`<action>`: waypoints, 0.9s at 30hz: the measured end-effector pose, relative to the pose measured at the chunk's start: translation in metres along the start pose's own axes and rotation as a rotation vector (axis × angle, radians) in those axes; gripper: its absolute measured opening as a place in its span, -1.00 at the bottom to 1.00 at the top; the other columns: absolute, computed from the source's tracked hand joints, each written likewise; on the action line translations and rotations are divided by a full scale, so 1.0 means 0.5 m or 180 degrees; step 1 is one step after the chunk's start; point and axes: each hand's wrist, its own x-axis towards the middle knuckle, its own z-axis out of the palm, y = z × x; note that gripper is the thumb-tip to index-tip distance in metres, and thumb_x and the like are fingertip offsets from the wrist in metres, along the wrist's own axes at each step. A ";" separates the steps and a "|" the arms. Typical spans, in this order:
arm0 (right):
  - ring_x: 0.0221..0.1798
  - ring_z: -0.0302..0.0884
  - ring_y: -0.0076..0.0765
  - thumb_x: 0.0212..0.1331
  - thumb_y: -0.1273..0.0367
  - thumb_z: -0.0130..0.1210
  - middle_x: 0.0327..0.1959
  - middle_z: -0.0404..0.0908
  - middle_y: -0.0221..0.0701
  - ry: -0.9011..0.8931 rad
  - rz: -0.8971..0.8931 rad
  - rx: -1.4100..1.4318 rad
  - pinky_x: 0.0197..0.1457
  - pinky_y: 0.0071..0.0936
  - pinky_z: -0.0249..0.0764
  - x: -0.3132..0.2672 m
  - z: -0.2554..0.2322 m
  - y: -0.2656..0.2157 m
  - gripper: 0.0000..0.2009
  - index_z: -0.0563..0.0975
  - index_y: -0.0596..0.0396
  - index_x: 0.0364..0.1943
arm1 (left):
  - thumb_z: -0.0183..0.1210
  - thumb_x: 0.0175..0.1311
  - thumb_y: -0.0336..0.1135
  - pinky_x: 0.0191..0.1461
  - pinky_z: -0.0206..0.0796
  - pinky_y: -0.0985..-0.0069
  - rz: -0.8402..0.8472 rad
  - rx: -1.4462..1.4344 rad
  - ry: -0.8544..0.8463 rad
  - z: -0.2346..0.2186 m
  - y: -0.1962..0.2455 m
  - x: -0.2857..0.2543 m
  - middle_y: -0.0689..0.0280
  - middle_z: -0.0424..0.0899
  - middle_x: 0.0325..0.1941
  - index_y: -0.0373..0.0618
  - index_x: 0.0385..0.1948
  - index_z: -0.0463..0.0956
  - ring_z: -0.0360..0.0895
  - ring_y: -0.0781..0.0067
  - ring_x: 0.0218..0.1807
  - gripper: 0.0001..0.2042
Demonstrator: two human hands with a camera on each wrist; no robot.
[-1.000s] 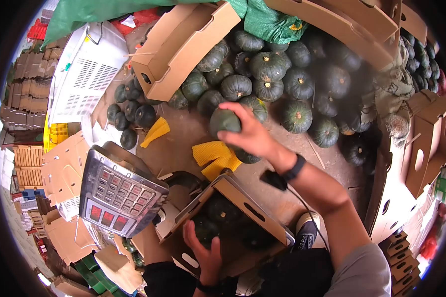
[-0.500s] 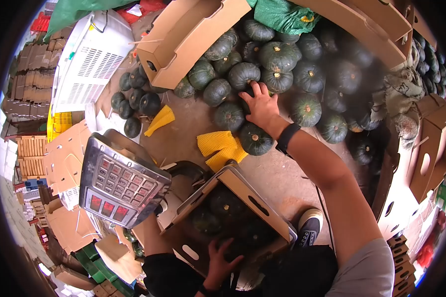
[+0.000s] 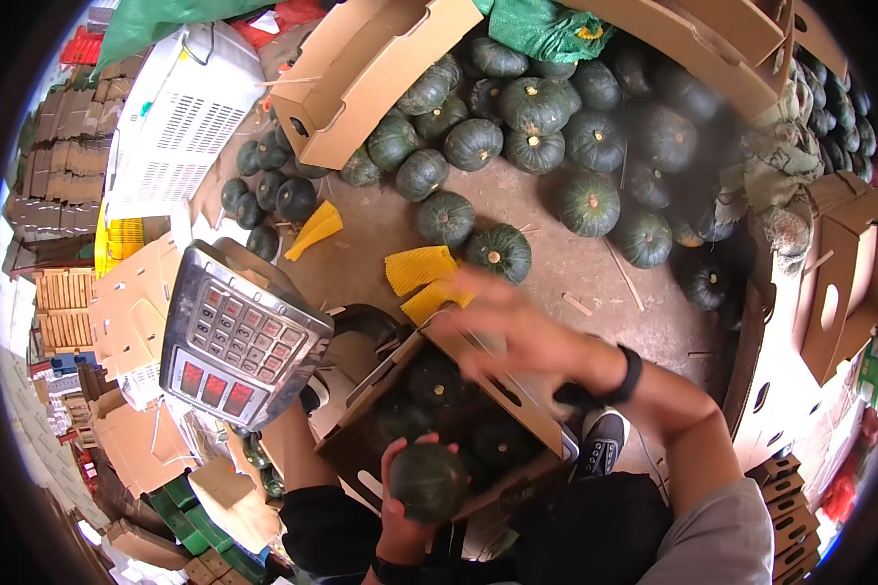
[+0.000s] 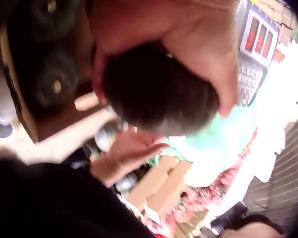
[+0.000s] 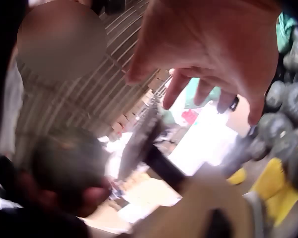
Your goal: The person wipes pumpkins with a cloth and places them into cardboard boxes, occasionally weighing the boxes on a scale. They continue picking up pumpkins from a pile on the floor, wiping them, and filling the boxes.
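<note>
A dark green squash (image 3: 427, 482) is gripped by my left hand (image 3: 403, 526) over the near side of an open cardboard box (image 3: 363, 487). Inside the box lie several other squashes (image 3: 435, 378). In the left wrist view the fingers of my left hand (image 4: 174, 29) wrap round the held squash (image 4: 159, 94). Blurred, my right hand (image 3: 517, 336) hovers above the box's far edge and holds nothing. From the right wrist view, the fingers of my right hand (image 5: 213, 54) are spread, with the held squash (image 5: 69, 166) lower left.
A scale display (image 3: 239, 341) stands left of the box. Yellow mesh sleeves (image 3: 419, 278) and two squashes (image 3: 498, 253) lie on the floor beyond it. A squash pile (image 3: 537, 117), an empty carton (image 3: 361, 78) and a white crate (image 3: 180, 122) are farther off.
My right hand has come back from the squash pile to the box. My left hand, empty over the box before, has risen and now grips a squash.
</note>
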 end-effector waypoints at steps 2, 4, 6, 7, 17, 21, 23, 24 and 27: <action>0.45 0.03 0.06 -0.09 0.11 0.37 0.39 0.15 -0.16 -0.0077 0.1274 -0.1516 0.36 0.07 0.17 0.029 0.012 0.065 -0.21 0.28 -0.27 0.32 | 0.30 0.06 0.00 0.15 0.42 0.01 -0.0323 0.0280 0.0854 -0.041 0.006 -0.027 0.10 0.26 0.29 0.08 0.26 0.15 0.29 -0.03 0.30 -0.28; 0.38 0.17 0.02 -0.07 0.15 0.36 0.35 0.23 -0.17 -0.0304 0.2040 -0.1545 0.33 0.00 0.24 0.056 0.007 0.066 -0.22 0.27 -0.26 0.33 | 0.41 -0.03 -0.13 0.24 0.34 0.02 -0.0699 0.0448 0.1700 -0.063 0.012 -0.050 0.05 0.23 0.32 0.04 0.22 0.23 0.26 -0.10 0.33 -0.27; 0.31 0.26 -0.04 0.02 0.16 0.30 0.32 0.27 -0.18 0.0052 0.2051 0.0001 0.31 -0.06 0.28 0.041 0.006 0.118 -0.27 0.25 -0.20 0.34 | 0.37 -0.03 -0.21 0.34 0.19 0.05 -0.0339 0.3078 0.1723 -0.180 -0.052 -0.100 0.04 0.22 0.33 0.01 0.18 0.29 0.17 -0.12 0.37 -0.34; 0.28 0.31 -0.08 0.06 0.16 0.27 0.31 0.29 -0.19 0.0222 0.2027 0.0760 0.30 -0.10 0.30 0.027 0.001 0.147 -0.29 0.24 -0.17 0.34 | 0.35 -0.03 -0.25 0.38 0.12 0.06 -0.0134 0.4382 0.1658 -0.233 -0.081 -0.118 0.03 0.22 0.33 0.00 0.16 0.32 0.13 -0.13 0.39 -0.37; 0.36 0.21 0.25 0.10 -0.25 -0.02 0.40 0.18 -0.22 0.1933 0.1395 0.5605 0.06 0.34 0.45 -0.166 -0.092 -0.008 -0.20 0.11 -0.30 0.41 | 0.24 0.08 -0.41 0.42 0.03 0.17 0.0587 0.4452 0.1211 -0.101 -0.031 -0.071 0.05 0.18 0.38 -0.10 0.22 0.29 0.12 0.04 0.41 -0.41; 0.45 0.07 0.16 0.13 -0.22 0.00 0.44 0.11 -0.15 0.1762 0.1259 0.4283 0.28 0.29 0.24 -0.167 -0.096 -0.135 -0.21 0.18 -0.14 0.38 | 0.21 0.23 -0.22 0.36 0.14 0.21 0.0235 0.2010 0.0146 -0.003 -0.030 -0.021 0.18 0.16 0.43 -0.08 0.31 0.20 0.18 0.24 0.40 -0.39; 0.50 -0.03 0.05 0.08 -0.20 0.08 0.44 0.10 -0.11 0.0859 0.0454 0.3684 0.44 0.17 -0.01 -0.169 -0.088 -0.184 -0.23 0.34 0.03 0.27 | 0.09 0.28 0.14 0.36 0.13 0.11 -0.0460 0.0054 -0.0278 0.063 -0.056 -0.002 0.19 -0.01 0.51 0.20 0.47 -0.23 0.12 0.20 0.44 -0.17; 0.52 -0.08 0.05 0.06 -0.18 0.12 0.43 0.11 -0.05 0.0248 -0.0018 0.3603 0.50 0.10 -0.13 -0.174 -0.090 -0.192 -0.26 0.46 0.11 0.18 | 0.11 0.28 0.10 0.41 0.10 0.09 -0.0601 -0.1023 -0.0774 0.085 -0.077 0.002 0.21 0.03 0.50 0.21 0.47 -0.30 0.03 0.21 0.49 -0.14; 0.48 0.04 0.03 0.13 -0.11 0.11 0.36 0.23 -0.01 -0.0269 0.0555 0.2866 0.49 -0.05 -0.09 -0.161 -0.119 -0.262 -0.35 0.53 0.20 0.06 | 0.13 0.29 0.04 0.40 0.12 0.14 -0.0543 -0.1063 -0.1087 0.116 -0.076 -0.020 0.24 0.06 0.48 0.11 0.46 -0.17 0.14 0.21 0.45 -0.20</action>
